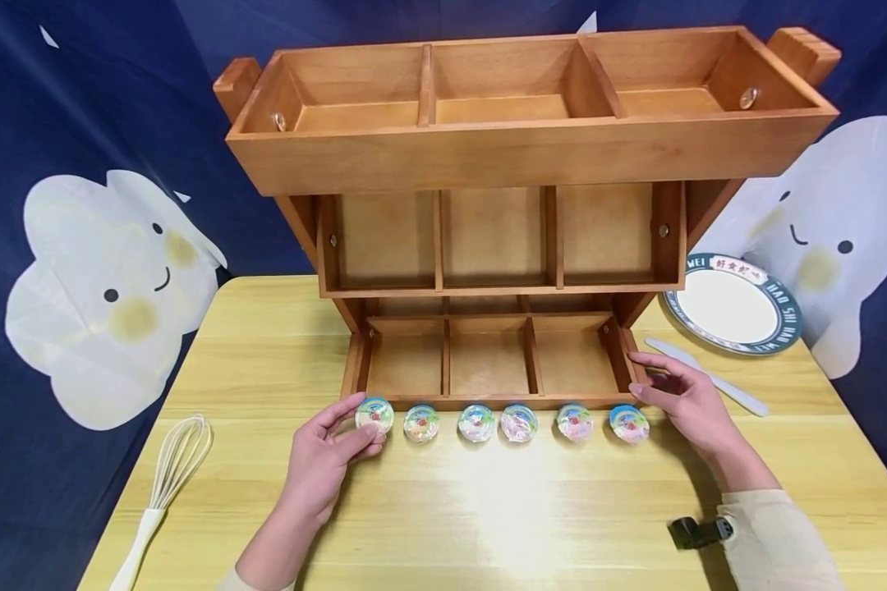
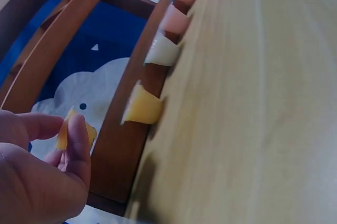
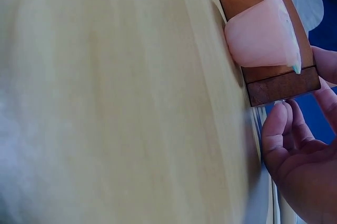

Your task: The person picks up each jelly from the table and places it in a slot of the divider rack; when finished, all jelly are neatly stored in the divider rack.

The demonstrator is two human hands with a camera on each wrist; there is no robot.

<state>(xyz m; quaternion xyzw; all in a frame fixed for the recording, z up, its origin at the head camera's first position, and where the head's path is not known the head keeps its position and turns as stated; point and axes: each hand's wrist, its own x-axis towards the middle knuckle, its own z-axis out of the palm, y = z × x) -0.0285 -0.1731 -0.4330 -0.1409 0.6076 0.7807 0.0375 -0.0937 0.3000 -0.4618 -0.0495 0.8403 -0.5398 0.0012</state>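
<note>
My left hand [image 1: 325,451] pinches a small jelly cup [image 1: 374,416] between thumb and fingers, at the left front corner of the wooden shelf's bottom tier. In the left wrist view the held cup [image 2: 89,134] looks yellow-orange, partly hidden by fingers. My right hand [image 1: 691,402] touches the right end of the three-tier wooden shelf [image 1: 532,152], thumb and index fingertips against its side. Several more jelly cups stand in a row along the shelf's front, among them a yellow one [image 2: 143,105], a white one [image 2: 163,50] and a pink one [image 3: 260,34] closest to the right hand.
A white whisk [image 1: 170,468] lies at the table's left. On the right are a white plastic knife [image 1: 710,377] and a plate with a green rim [image 1: 789,316]. Dividers [image 1: 443,238] split each shelf tier into three compartments. A blue curtain [image 1: 103,98] with clouds hangs behind.
</note>
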